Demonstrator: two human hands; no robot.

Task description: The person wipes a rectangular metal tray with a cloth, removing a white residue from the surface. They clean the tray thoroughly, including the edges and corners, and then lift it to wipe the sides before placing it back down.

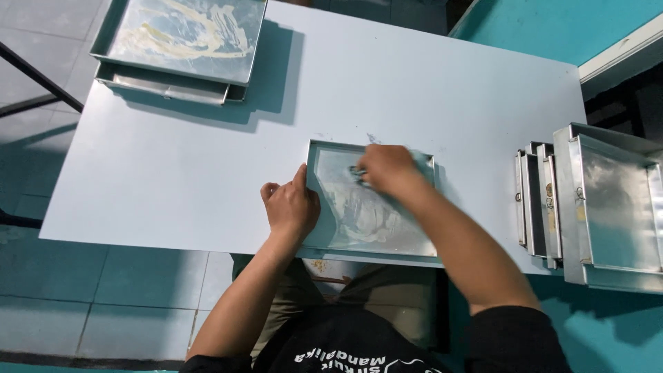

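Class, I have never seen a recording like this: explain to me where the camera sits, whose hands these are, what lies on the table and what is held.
There is one picture, from a camera worn on the person's head, looking down. The bare hands are that person's own. The left hand steadies the edge of a square metal tray on the pale table. The right hand presses inside the tray, which is smeared with something pale; whether it holds anything is hidden. Stacked smeared trays sit at the far left corner; more metal trays stand at the right edge.

L hand (292,207) flat, fingers spread, palm down. R hand (387,169) curled, knuckles up, forearm stretched fwd.
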